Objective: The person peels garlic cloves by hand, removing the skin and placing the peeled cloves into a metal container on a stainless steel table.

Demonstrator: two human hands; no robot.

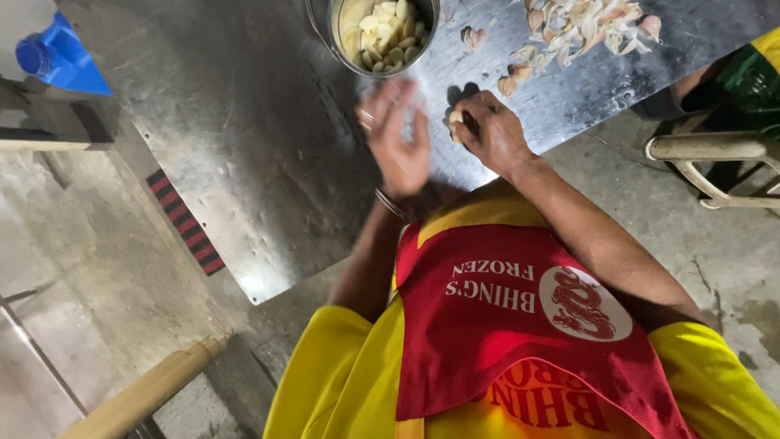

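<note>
My left hand hovers blurred over the metal table, fingers spread and holding nothing, just below a metal pot. The pot holds several peeled garlic cloves. A ring and a wrist bangle show on this hand. Just to its right, my right hand rests on the table, curled around a pale garlic clove at its fingertips. A pile of garlic skins and unpeeled cloves lies at the far right of the table. Two loose cloves lie between pile and hand.
I wear a yellow shirt and a red apron. Another person's green and yellow sleeve shows at the upper right above a cream chair frame. A blue container, a red-black striped strip and a wooden handle lie left.
</note>
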